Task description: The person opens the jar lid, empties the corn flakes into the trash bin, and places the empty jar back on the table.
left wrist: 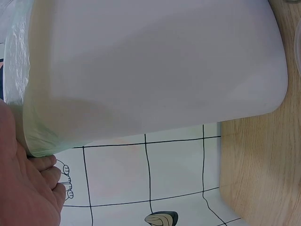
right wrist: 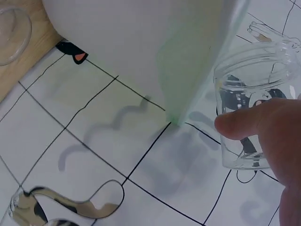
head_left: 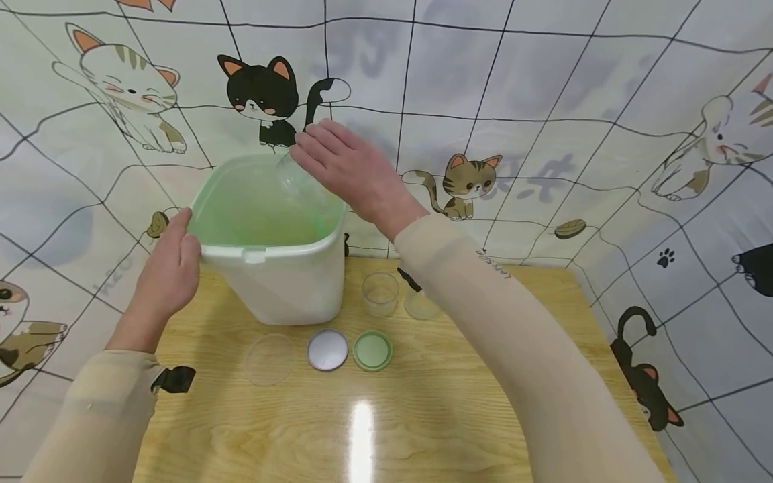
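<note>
My right hand [head_left: 357, 173] grips a clear jar [right wrist: 242, 94] above the opening of a white bin [head_left: 284, 285]. In the head view the jar is tilted over the bin, its lower part reaching inside the rim; I cannot see anything in it. A pale green bag [head_left: 241, 208] lines the bin and folds over its edge. At the bin's left front corner, my left hand [head_left: 169, 272] holds the rim, with curled fingers [left wrist: 49, 172] showing below the bag's edge in the left wrist view. The bin stands upright on the wooden table.
In front of the bin lie a silvery lid [head_left: 327, 349], a green lid [head_left: 372, 351] and a thin clear disc [head_left: 270, 360]. To its right stands a clear round container [head_left: 380, 295]; another clear round piece [head_left: 421, 306] is partly behind my right sleeve. Cat-patterned sheeting [head_left: 459, 80] surrounds the table.
</note>
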A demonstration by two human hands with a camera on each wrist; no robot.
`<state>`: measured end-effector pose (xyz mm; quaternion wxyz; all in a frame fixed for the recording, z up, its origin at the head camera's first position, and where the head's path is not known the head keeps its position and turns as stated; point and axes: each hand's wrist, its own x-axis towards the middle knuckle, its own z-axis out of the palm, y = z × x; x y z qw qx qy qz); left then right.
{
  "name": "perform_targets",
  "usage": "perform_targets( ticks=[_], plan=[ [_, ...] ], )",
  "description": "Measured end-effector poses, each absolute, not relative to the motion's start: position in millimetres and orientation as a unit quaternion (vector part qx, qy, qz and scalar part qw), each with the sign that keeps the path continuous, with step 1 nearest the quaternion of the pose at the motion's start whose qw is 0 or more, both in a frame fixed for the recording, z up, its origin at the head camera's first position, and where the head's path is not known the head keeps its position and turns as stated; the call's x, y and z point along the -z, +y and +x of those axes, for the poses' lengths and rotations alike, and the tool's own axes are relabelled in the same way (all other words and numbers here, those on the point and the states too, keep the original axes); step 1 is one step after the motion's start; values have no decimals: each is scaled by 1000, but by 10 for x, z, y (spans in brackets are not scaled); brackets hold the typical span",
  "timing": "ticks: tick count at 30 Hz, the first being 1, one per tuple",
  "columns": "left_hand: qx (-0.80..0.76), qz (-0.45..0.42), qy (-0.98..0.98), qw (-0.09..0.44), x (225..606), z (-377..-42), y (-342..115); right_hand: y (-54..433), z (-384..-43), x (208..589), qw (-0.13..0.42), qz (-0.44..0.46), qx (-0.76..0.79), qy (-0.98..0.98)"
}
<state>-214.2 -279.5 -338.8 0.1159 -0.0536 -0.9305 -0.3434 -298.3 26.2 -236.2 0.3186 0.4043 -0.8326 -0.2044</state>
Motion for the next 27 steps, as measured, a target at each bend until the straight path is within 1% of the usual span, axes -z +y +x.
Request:
perform_targets(
  ticks=[4, 7, 15, 22, 27],
  plan=[
    [342, -51, -931, 115, 3389, -2142, -2799, 259, -2972, 2343, 324, 404, 215, -828],
    [342, -51, -931, 117, 3387, -2143, -2797, 264, -2962, 2336, 314, 400, 223, -832],
    [340, -49, -931, 121, 3373, -2140, -2787, 282, -2942, 2335, 315, 391, 208, -839],
    [341, -48, -931, 119, 3391, -2146, -2778, 318, -2941, 2355, 299, 393, 203, -845],
    [342, -48, -931, 117, 3391, -2146, -2773, 399, -2956, 2367, 304, 383, 187, -852]
  ],
)
